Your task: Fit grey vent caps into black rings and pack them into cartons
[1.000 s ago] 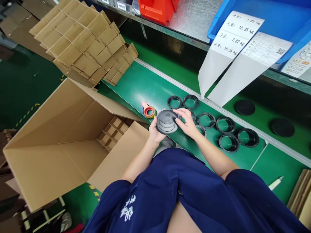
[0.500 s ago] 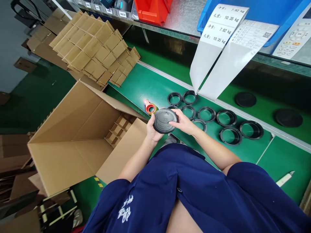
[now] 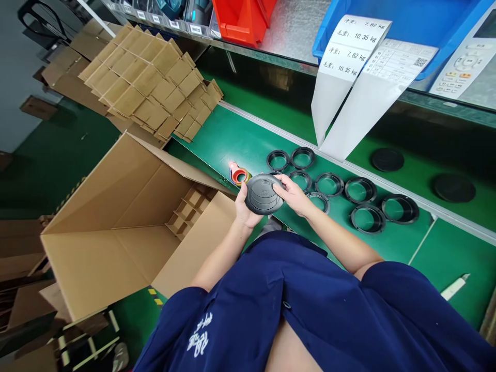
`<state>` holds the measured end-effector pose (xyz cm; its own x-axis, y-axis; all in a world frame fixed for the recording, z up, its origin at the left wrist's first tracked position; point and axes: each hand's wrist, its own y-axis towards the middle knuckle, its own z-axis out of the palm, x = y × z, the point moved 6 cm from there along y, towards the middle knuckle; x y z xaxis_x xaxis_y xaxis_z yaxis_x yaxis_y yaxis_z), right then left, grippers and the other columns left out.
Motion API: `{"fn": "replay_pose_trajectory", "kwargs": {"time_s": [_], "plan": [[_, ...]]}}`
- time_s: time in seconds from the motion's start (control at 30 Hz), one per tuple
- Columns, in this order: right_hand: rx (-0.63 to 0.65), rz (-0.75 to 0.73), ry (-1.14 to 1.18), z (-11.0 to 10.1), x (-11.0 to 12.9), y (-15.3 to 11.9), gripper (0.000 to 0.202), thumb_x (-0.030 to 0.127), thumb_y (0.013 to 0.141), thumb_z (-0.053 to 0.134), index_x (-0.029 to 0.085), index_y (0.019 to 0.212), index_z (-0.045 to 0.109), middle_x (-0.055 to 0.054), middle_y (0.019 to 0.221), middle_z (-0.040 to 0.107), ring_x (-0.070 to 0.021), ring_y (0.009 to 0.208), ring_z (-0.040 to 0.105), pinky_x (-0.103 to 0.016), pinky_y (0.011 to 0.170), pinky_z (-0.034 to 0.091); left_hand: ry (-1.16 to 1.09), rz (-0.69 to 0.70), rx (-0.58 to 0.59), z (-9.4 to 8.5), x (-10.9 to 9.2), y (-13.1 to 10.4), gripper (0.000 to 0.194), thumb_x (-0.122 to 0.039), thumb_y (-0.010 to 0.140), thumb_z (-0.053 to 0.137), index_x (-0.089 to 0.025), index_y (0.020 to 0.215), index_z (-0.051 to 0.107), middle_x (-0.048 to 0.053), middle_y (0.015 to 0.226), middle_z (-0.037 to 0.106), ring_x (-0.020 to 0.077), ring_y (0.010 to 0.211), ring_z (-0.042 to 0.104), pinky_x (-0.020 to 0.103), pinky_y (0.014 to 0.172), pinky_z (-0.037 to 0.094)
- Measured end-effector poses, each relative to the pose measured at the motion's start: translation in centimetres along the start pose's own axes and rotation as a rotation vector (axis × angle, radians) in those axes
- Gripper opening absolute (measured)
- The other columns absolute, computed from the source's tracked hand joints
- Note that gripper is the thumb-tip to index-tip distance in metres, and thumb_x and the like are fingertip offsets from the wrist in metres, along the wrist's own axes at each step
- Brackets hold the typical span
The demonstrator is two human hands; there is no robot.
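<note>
A round black cap (image 3: 264, 195) with curved lines and a raised mark on its face is held in front of my body. My left hand (image 3: 247, 209) grips its left and lower edge, thumb along the rim. With thumb on the face, my right hand (image 3: 291, 194) holds the right side; the fingers beneath are hidden. Just beyond the cap, a roll of tape with a red core (image 3: 239, 175) lies on the green bench. Several black rings (image 3: 329, 184) are spread over the bench to the right of my hands.
An open cardboard box (image 3: 135, 227) with dividers inside stands at left. Cardboard partitions (image 3: 147, 80) are stacked behind it. Printed label strips (image 3: 356, 98) hang from the shelf, near a blue bin (image 3: 437, 31) and a red bin (image 3: 242, 23). A utility knife (image 3: 455, 286) lies at right.
My right thumb has moved from the middle of the cap's face up toward its upper right edge. Both hands still hold the cap. The view has shifted slightly.
</note>
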<state>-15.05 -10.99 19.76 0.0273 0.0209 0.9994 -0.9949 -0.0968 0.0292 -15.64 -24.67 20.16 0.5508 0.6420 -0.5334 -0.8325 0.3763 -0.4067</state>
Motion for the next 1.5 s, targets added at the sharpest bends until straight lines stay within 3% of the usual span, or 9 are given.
{"fn": "replay_pose_trajectory", "kwargs": {"time_s": [0.13, 0.23, 0.37, 0.57, 0.77, 0.93, 1.17, 1.5], "plan": [[-0.058, -0.11, -0.134, -1.0, 1.0, -0.4, 0.058, 0.067, 0.101, 0.046, 0.031, 0.146, 0.056, -0.011, 0.139, 0.048, -0.0285, 0.127, 0.05, -0.048, 0.11, 0.047, -0.02, 0.06, 0.025, 0.3, -0.9, 0.1, 0.049, -0.059, 0.102, 0.048, -0.021, 0.126, 0.068, 0.008, 0.129, 0.07, 0.0291, 0.137, 0.054, 0.045, 0.119, 0.042], [-0.115, -0.256, -0.394, -1.3, 1.8, -0.8, 0.05, 0.065, 0.103, 0.043, 0.035, 0.134, 0.069, -0.009, 0.147, 0.041, -0.0317, 0.135, 0.041, -0.055, 0.116, 0.038, -0.013, 0.034, 0.019, 0.4, -0.8, 0.1, 0.056, -0.065, 0.1, 0.047, -0.021, 0.129, 0.067, 0.009, 0.134, 0.068, 0.031, 0.138, 0.053, 0.046, 0.118, 0.043], [-0.132, -0.332, -0.582, -1.2, 1.8, -0.7, 0.052, 0.064, 0.105, 0.038, 0.035, 0.122, 0.076, -0.008, 0.148, 0.045, -0.035, 0.139, 0.034, -0.061, 0.12, 0.029, 0.016, 0.003, 0.02, 0.5, -0.3, 0.1, 0.06, -0.068, 0.1, 0.047, -0.023, 0.136, 0.063, 0.01, 0.136, 0.067, 0.0334, 0.138, 0.053, 0.051, 0.116, 0.043], [-0.059, -0.21, -0.346, -1.3, 1.0, -0.1, 0.065, 0.073, 0.103, 0.029, 0.033, 0.124, 0.075, -0.008, 0.149, 0.047, -0.0311, 0.139, 0.041, -0.055, 0.121, 0.033, 0.022, -0.016, -0.007, 1.0, -0.3, 0.7, 0.061, -0.069, 0.1, 0.044, -0.024, 0.136, 0.063, 0.011, 0.134, 0.067, 0.0354, 0.136, 0.055, 0.055, 0.114, 0.044], [-0.135, -0.017, -0.041, -2.1, 0.0, 0.7, 0.069, 0.078, 0.1, 0.032, 0.03, 0.12, 0.077, -0.008, 0.14, 0.054, -0.0279, 0.139, 0.046, -0.046, 0.119, 0.04, -0.04, -0.096, -0.007, 0.9, -0.3, 1.7, 0.065, -0.073, 0.099, 0.039, -0.025, 0.135, 0.064, 0.012, 0.126, 0.07, 0.0378, 0.133, 0.057, 0.063, 0.11, 0.045], [-0.134, 0.011, -0.011, -2.2, -0.5, 1.0, 0.07, 0.08, 0.099, 0.035, 0.029, 0.116, 0.079, -0.007, 0.139, 0.056, -0.028, 0.137, 0.048, -0.043, 0.116, 0.043, -0.065, -0.145, -0.036, 0.3, -0.1, 2.1, 0.07, -0.074, 0.097, 0.042, -0.02, 0.138, 0.061, 0.017, 0.127, 0.069, 0.041, 0.128, 0.059, 0.066, 0.107, 0.046], [-0.14, 0.028, -0.028, -2.4, -1.2, 1.5, 0.069, 0.078, 0.1, 0.032, 0.03, 0.118, 0.078, -0.006, 0.14, 0.057, -0.0279, 0.138, 0.047, -0.044, 0.117, 0.041, -0.095, -0.157, -0.064, -0.2, -0.2, 3.1, 0.067, -0.072, 0.097, 0.046, -0.021, 0.138, 0.061, 0.016, 0.13, 0.068, 0.0398, 0.129, 0.059, 0.065, 0.109, 0.045], [-0.152, -0.015, 0.009, -2.9, -0.3, 2.2, 0.062, 0.073, 0.103, 0.036, 0.03, 0.116, 0.079, -0.005, 0.137, 0.058, -0.0257, 0.139, 0.047, -0.039, 0.118, 0.041, -0.123, -0.142, 0.028, 2.0, -1.1, 3.7, 0.064, -0.066, 0.105, 0.03, -0.02, 0.126, 0.069, 0.011, 0.124, 0.072, 0.0344, 0.136, 0.054, 0.056, 0.115, 0.043]]}}
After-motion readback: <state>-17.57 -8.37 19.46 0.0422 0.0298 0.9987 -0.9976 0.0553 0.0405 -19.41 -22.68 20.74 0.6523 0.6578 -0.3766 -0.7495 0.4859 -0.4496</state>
